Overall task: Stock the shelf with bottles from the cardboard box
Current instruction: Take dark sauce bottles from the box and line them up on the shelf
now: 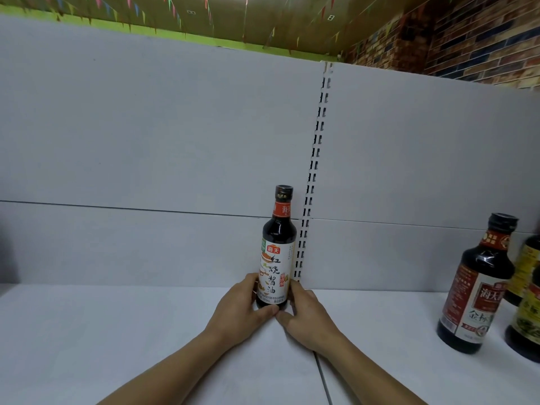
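Observation:
A dark soy sauce bottle (276,252) with a white and red label and a black cap stands upright on the white shelf (117,331), close to the back panel. My left hand (244,309) grips its base from the left. My right hand (304,315) grips the base from the right, and the thumbs meet in front of the bottle. The cardboard box is out of view.
A larger dark bottle (476,287) with a red label stands at the right of the shelf, with two more bottles (527,302) beside it at the frame edge. A slotted white upright (314,171) runs up the back panel just right of the held bottle.

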Tool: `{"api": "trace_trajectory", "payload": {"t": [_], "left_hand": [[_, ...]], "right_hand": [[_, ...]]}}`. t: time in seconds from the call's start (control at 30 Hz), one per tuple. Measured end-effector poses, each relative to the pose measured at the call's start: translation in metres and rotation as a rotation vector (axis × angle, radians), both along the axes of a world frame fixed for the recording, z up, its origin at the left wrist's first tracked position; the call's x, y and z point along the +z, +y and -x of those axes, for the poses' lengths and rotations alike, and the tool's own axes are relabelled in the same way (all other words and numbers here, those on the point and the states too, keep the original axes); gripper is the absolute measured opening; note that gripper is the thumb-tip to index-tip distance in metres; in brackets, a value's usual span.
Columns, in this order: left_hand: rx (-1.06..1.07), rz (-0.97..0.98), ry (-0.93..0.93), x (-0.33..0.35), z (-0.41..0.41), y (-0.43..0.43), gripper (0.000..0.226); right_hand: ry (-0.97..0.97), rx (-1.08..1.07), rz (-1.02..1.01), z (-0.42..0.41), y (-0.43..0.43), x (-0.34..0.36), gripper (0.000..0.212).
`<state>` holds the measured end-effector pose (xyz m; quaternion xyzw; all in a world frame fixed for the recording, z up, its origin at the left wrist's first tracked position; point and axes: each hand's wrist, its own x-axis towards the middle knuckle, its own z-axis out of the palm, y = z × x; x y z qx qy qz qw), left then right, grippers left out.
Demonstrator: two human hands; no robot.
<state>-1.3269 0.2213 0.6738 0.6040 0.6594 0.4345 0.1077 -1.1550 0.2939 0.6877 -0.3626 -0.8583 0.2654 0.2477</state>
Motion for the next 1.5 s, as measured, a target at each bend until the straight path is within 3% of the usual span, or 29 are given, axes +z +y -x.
{"api": "trace_trajectory", "payload": {"t": [0.7, 1.0, 1.5], "left_hand": [[0.169, 0.035, 0.065, -0.001, -0.01, 0.008, 0.056], [0.271, 0.095, 0.021, 0.001, -0.023, 0.008, 0.067], [0.217, 0.101, -0.016, 0.01, -0.025, -0.002, 0.074]], "right_hand": [[-0.058, 0.02, 0.125, 0.003, 0.002, 0.008, 0.079], [-0.084, -0.031, 0.13, 0.004, -0.002, 0.015, 0.072], [-0.056, -0.029, 0.19, -0.004, -0.031, 0.029, 0.08]]}}
